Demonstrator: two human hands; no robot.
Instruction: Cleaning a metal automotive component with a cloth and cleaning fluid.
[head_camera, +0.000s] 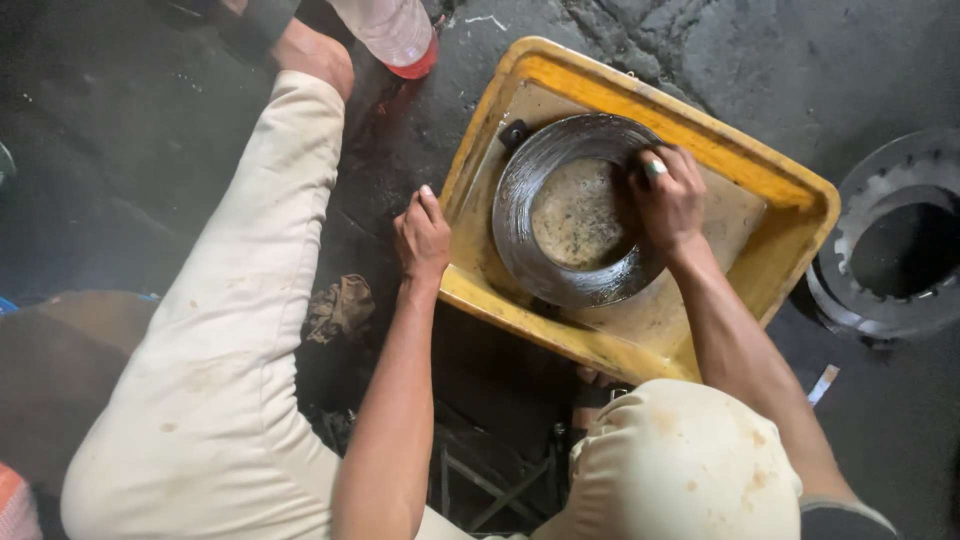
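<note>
- The left hand (423, 238), at the frame centre, is curled closed on the near rim of the yellow tray (780, 190).
- The right hand (668, 200) reaches down with its forearm straight, fingers bent, gripping the right edge of the metal ring (515, 205).
- The ring lies inside the tray, in murky liquid.

Dim, dark surroundings; bright light falls on the yellow tub (770, 185) and pale trousers (240, 330), slightly soft focus.

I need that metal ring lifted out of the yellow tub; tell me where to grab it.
Probably by the near-left rim of the metal ring, from above: the right hand already covers the far-right rim, the ring lies flat, and its open centre lets fingers hook under.
</note>
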